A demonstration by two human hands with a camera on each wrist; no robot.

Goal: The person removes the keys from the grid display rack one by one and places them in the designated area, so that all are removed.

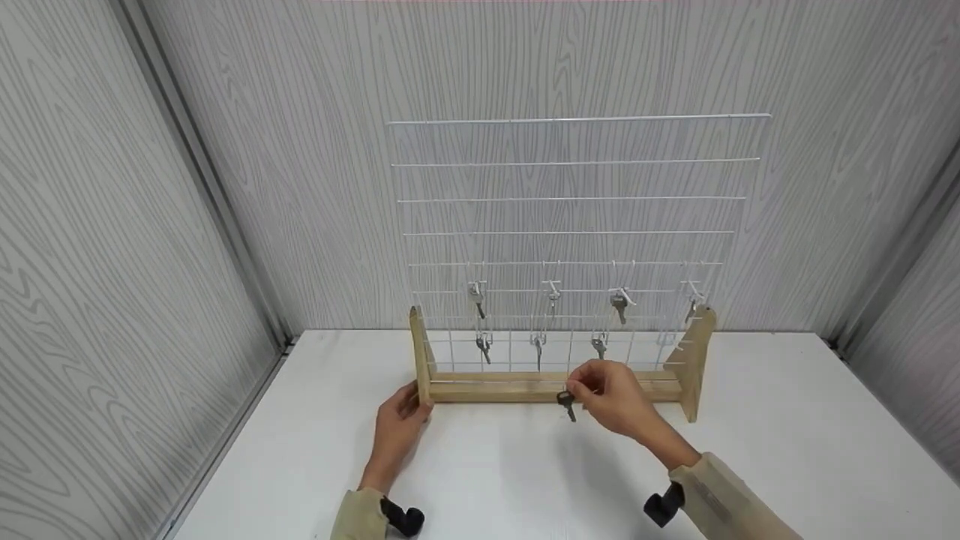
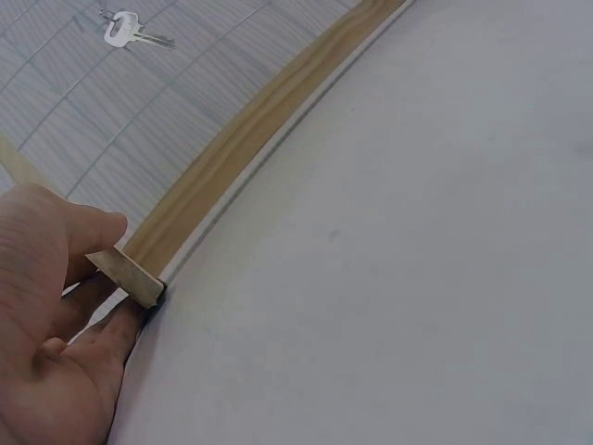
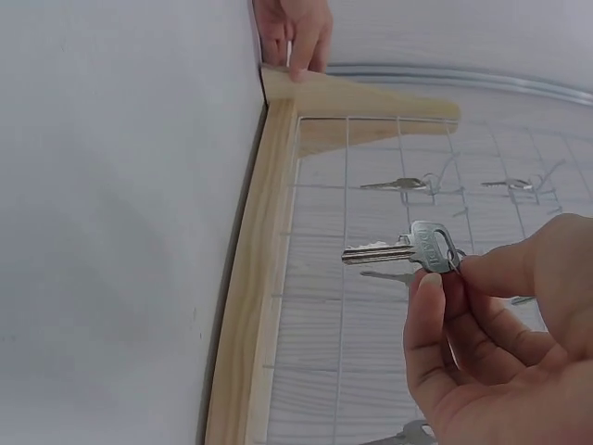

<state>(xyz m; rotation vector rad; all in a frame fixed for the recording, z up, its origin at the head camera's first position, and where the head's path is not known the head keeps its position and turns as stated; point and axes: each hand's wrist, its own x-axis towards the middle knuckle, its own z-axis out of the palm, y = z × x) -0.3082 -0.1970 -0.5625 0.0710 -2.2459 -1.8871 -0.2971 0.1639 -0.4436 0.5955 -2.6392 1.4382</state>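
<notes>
the right hand (image 1: pixel 611 394) pinches a silver key (image 3: pixel 431 246) between the tips of its thumb and forefinger, which close on the small ring at the key's head; the other fingers curl in beneath. the blade juts out past those fingertips, and from the head view it slants down below them, in front of the wooden stand (image 1: pixel 487 393).

the left hand (image 1: pixel 400 424) grips the stand's left end board (image 1: pixel 421 352) at its foot, thumb on the near side and fingers round the outer side, well to the left of the pinching fingertips.

behind and above the right fingers rises a white wire grid (image 1: pixel 577 119), held upright in the stand. an upper row of four keys (image 1: pixel 619 306) hangs there from white hooks, beyond the fingertips; a lower row of three keys (image 1: pixel 598 346) hangs closer to them, the right-most one just above the knuckles. under both hands lies the white table (image 1: pixel 300 450), and behind each one a black wrist camera (image 1: pixel 664 505) sits by a beige sleeve (image 1: pixel 724 495).
</notes>
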